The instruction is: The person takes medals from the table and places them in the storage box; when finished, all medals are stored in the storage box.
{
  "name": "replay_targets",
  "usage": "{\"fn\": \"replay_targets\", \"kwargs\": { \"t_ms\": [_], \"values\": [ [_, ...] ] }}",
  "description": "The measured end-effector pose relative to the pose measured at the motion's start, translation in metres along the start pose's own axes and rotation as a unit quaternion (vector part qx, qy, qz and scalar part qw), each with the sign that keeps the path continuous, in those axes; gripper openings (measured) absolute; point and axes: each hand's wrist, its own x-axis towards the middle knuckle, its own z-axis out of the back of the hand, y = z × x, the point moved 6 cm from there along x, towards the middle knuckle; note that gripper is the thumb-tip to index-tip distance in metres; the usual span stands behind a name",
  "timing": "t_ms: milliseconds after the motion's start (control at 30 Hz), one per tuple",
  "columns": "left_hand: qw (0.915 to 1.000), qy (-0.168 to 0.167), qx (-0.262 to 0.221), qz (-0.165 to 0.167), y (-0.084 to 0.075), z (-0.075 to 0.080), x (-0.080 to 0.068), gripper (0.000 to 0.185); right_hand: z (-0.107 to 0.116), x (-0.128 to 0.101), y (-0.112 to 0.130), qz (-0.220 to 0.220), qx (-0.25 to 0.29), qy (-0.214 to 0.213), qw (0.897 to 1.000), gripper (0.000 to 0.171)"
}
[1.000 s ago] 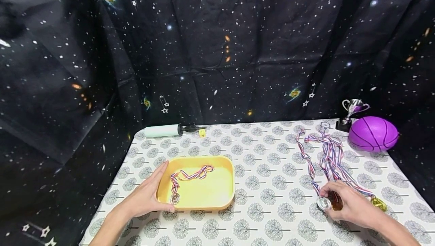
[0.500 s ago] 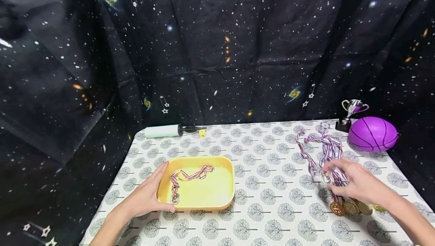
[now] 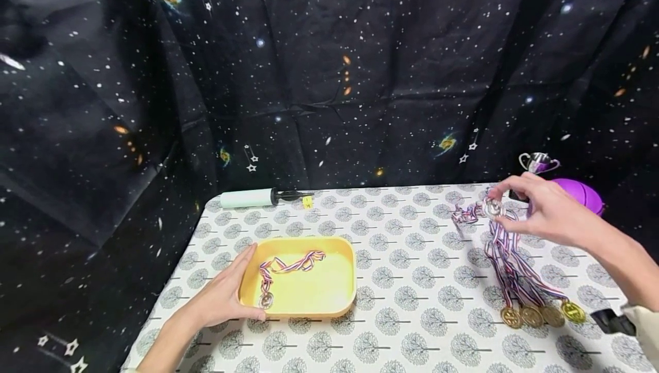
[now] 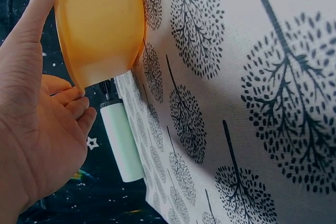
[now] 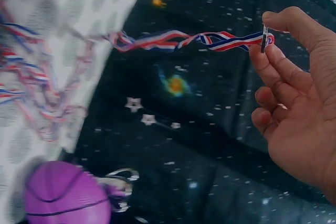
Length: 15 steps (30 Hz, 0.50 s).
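Observation:
My left hand (image 3: 218, 296) holds the left end of a yellow plastic tub (image 3: 311, 293), thumb along its front wall and fingers at its left side. Inside the tub lies a silver medal (image 3: 266, 301) with a striped ribbon. My right hand (image 3: 553, 213) pinches another silver medal (image 3: 494, 207) by its edges, raised over the far right of the table. In the right wrist view the disc is edge-on and its red, white and blue ribbon (image 5: 157, 41) trails down to the table. Several gold and bronze medals (image 3: 532, 316) lie in a row nearer me, ribbons spread behind them.
A pale green hand pump (image 3: 247, 198) lies at the back left, with a small yellow tag (image 3: 307, 202) by its tip. A purple ball (image 3: 582, 194) and a silver trophy cup (image 3: 538, 162) stand at the back right, partly behind my right hand. A dark starry cloth hangs behind.
My right hand has lifted the silver medal off the table and carried it up and away from me, drawing its ribbon along. My left hand and the tub have stayed put.

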Motion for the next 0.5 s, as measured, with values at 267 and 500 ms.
{"fn": "replay_targets", "kwargs": {
  "t_ms": [267,500],
  "values": [
    [1.0000,0.001,-0.001,0.005,0.002,-0.001,0.000,0.148,0.030,0.054,0.027,0.000,0.028,-0.025,0.999,0.044],
    [1.0000,0.002,0.001,0.005,0.000,0.001,0.000,0.147,0.048,0.100,0.060,0.021,0.051,-0.023,0.998,0.038]
  ]
}}
